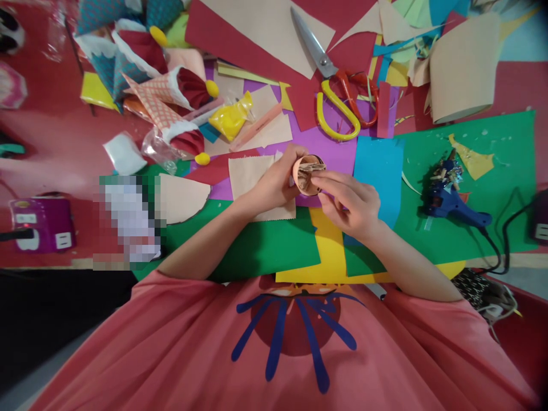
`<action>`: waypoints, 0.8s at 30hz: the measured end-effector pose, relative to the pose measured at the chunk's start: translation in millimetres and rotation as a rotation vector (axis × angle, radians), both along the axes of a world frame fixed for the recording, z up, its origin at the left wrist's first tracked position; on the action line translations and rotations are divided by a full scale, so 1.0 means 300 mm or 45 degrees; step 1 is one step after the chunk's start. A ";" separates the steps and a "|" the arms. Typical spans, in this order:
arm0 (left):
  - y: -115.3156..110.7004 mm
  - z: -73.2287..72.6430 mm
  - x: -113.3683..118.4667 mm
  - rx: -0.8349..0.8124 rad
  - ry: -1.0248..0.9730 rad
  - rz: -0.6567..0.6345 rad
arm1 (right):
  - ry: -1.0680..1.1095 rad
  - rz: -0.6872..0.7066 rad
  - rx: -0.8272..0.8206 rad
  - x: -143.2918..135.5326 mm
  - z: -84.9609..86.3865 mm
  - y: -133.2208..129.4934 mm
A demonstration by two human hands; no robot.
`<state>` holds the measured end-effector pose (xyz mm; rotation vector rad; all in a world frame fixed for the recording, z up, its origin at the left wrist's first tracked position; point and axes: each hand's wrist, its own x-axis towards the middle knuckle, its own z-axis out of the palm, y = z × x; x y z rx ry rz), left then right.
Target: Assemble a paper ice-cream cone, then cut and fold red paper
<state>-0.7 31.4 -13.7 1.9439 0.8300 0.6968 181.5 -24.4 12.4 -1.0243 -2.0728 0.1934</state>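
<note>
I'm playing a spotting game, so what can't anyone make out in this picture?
In the head view:
Rolled paper: far end hidden behind its rim and the left hand.
Pale thing at left: blurred by big squares.
Black-and-white thing: cut off by the left edge.
Purple box, far right: cut off by that edge.

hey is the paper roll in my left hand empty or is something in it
Not empty: crumpled brown filling shows inside the roll, with the right hand at its mouth. How deep it goes, I cannot tell.

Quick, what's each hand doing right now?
Left hand: closed around a paper roll.
Right hand: half-curled, at the crumpled paper inside; whether it grips, I can't tell.
</note>
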 end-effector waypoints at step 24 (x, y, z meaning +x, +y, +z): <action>0.004 -0.047 -0.020 0.383 0.047 0.006 | -0.071 -0.030 -0.218 -0.038 0.017 -0.023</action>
